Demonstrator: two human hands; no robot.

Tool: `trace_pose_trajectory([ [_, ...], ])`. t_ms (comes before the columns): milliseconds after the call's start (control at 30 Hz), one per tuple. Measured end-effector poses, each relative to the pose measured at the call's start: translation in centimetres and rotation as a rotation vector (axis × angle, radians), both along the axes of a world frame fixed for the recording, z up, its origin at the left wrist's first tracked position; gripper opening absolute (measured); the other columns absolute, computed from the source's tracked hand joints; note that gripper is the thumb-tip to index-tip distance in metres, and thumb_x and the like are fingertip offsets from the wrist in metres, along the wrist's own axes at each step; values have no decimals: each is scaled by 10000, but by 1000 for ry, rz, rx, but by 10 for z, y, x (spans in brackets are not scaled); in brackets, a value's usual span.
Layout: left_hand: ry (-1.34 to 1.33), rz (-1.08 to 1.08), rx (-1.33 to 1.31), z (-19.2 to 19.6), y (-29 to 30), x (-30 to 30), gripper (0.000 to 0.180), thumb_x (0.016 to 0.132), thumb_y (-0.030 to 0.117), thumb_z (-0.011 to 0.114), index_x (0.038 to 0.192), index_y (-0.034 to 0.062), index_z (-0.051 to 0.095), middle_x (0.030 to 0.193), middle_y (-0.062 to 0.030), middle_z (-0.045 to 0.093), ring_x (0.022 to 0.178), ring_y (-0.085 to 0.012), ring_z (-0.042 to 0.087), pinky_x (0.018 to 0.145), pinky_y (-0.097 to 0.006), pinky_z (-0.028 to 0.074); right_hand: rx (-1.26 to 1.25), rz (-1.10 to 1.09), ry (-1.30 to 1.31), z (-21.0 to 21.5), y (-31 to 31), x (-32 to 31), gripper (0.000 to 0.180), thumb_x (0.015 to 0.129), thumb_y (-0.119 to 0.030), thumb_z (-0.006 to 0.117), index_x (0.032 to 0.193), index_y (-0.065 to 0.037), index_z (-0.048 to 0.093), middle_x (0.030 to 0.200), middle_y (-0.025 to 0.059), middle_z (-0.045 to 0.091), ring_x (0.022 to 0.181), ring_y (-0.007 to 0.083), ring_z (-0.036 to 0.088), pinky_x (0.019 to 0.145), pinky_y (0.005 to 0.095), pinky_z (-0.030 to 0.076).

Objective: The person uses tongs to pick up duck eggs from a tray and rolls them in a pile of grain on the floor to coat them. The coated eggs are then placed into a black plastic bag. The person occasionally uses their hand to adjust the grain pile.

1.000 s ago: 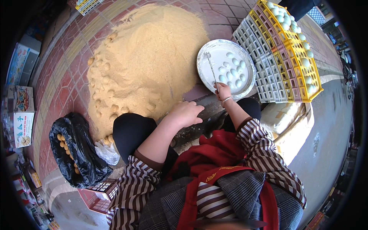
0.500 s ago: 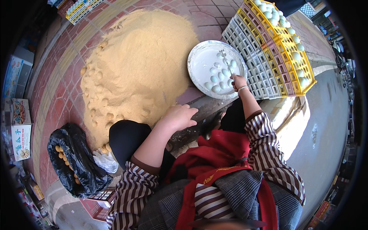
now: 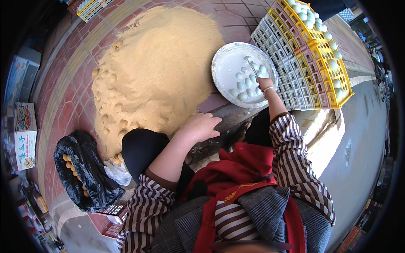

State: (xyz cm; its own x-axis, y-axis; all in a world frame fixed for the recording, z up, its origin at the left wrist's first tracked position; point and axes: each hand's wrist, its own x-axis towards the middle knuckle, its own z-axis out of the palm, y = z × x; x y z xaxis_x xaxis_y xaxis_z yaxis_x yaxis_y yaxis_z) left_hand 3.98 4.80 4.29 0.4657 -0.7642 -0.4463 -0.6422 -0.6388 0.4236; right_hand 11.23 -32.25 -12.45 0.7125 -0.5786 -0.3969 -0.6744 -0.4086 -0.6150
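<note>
From the head camera, the right hand (image 3: 265, 85) grips a long-handled spoon (image 3: 253, 67), its shaft slanting forward and left over a white basin (image 3: 214, 69). Smooth, pale blue-green eggs (image 3: 241, 85) lie in the basin's white paste (image 3: 228, 74), mostly left of those nearer fingers. The left hand (image 3: 203, 127), fingers loosely bent, hangs empty near a tan heap (image 3: 168, 55).

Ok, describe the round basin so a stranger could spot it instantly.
Start at the big tan heap. Between it and the stacked egg crates sits the basin, by the right hand. Unlike the angular crates, it is round and shallow, its pale eggs lying in white material.
</note>
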Motion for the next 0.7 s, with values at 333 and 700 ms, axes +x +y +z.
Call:
trace_pose_trajectory([
  [333,-70,21,-123,-7,4,-1,385,797,347,657,1093,111,587,994,-120,625,947,-294,618,788,-419,494,-532,317,305,57,46,-22,433,715,-395,592,1055,-141,676,1105,146,643,1039,303,609,883,392,481],
  [700,1,8,25,4,0,0,502,826,328,639,1271,131,516,1170,-123,583,1052,-299,574,879,-393,468,-472,375,262,71,56,-24,441,704,-413,610,1036,-132,683,1104,157,642,1044,297,609,883,387,480],
])
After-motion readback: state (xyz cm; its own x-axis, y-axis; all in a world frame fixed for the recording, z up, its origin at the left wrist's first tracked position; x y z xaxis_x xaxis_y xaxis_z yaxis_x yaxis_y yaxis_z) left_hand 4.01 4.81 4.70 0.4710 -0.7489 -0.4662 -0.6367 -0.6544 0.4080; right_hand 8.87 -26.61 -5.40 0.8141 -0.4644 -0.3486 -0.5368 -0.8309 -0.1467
